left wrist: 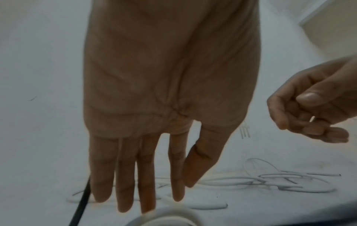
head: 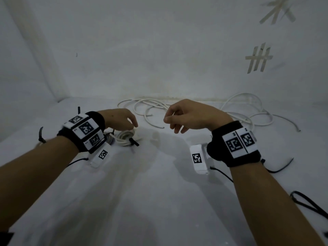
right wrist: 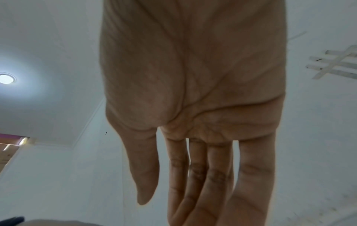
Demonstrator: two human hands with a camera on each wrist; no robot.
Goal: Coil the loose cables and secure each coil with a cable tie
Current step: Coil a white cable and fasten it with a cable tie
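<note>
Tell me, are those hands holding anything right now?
Nothing is held. The left hand hovers with straight fingers over the tied white cable coil; the right hand hangs loosely curled, empty, near the loose white cables.

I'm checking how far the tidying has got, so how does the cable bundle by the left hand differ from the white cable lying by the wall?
The cable bundle is wound into a small tight coil; the white cable by the wall sprawls in wide loose loops. The bundle has a black cable tie around it; the loose cable shows none. The bundle lies just under the left hand; the loose cable lies beyond the right hand. Both are white and lie on the same pale surface.
</note>
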